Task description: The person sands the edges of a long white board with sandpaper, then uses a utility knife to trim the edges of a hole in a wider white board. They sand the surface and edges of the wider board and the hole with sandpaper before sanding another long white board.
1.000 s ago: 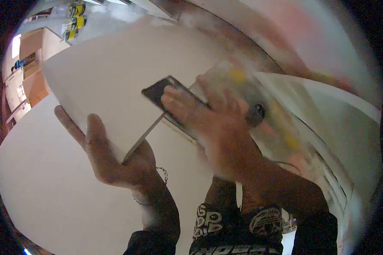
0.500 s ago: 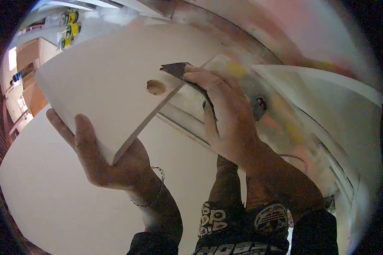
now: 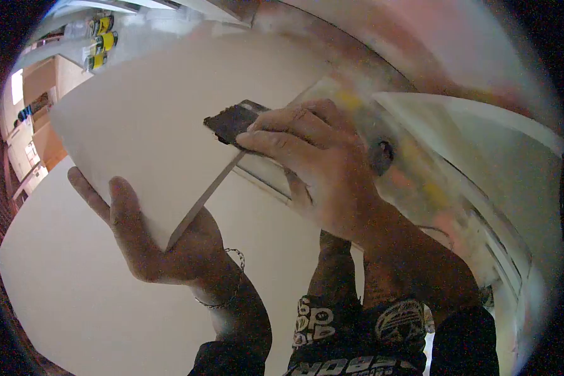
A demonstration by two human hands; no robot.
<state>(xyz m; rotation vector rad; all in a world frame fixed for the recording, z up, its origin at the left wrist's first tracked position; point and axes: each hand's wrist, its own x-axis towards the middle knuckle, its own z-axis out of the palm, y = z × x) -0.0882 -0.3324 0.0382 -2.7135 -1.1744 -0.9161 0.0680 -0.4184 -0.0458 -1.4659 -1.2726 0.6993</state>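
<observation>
A pale flat panel is held up at a tilt, one corner resting in my left hand, whose fingers and thumb grip that corner from either side. My right hand presses a dark sheet, which looks like sandpaper, against the panel's face and edge. The sheet covers the spot of the round hole in the panel. Part of the sheet and the right thumb's full shape are hidden behind the fingers.
Beneath lies another large pale panel. Yellow-and-black containers stand at the upper left. A paint-stained surface is to the right, beside a pale curved piece.
My right hand has moved left and slightly down with the dark sheet, which now lies flatter over the hole. The left hand and the panel have barely moved.
</observation>
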